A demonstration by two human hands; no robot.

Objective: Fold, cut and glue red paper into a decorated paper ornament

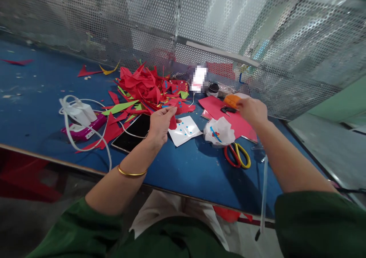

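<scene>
My left hand [161, 124] pinches a small piece of red paper [173, 124] over the edge of a white sheet with small blue squares [185, 131]. Farther right, my right hand [253, 111] has its fingers closed on the edge of a flat orange piece [232, 101], whose kind I cannot make out. Under it lie a red sheet [241, 126] and a small black-handled tool [228, 109]. Between my hands sits a crumpled white bundle [219, 130] with a blue strip and a small red-yellow figure. Scissors [237, 156] with one red and one yellow handle lie partly beneath it.
Red and green paper scraps [143, 84] are heaped at the back. On the left are a dark-screened tablet [133, 134] and a purple power strip [85, 130] with white chargers and cables. A lit phone [199, 77] leans near the perforated metal screen [148, 21].
</scene>
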